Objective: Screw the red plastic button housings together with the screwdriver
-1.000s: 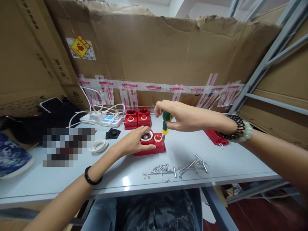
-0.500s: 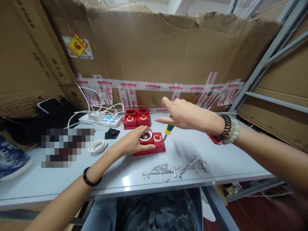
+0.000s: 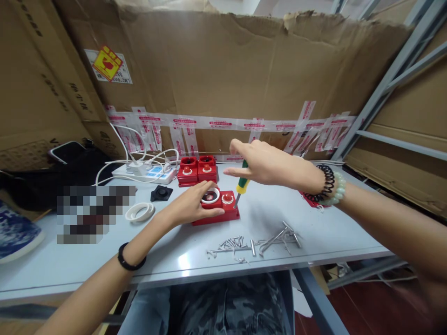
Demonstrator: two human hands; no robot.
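Observation:
On the table in front of me lies a red box (image 3: 223, 216) with a round red button and a white ring around a dark opening. My left hand (image 3: 190, 203) grips its left side, thumb along the front and fingers over the top near the ring. Above the box's right end, my right hand (image 3: 261, 160) is closed around the handle of a screwdriver (image 3: 241, 187), green and yellow. The shaft slants down to the box's right corner, where its tip meets the top. Whether a screw sits under the tip is too small to tell.
Two similar red boxes (image 3: 197, 171) stand behind, beside a white power strip (image 3: 150, 173) with cables. Loose screws (image 3: 233, 242) and metal T-shaped rods (image 3: 277, 239) lie near the front edge. White rings (image 3: 139, 212) and a black square part (image 3: 161, 193) lie left. Cardboard (image 3: 223, 70) walls the back.
The whole view has shifted slightly left. Both hands keep their grips, and the screwdriver stays at the same corner of the red box.

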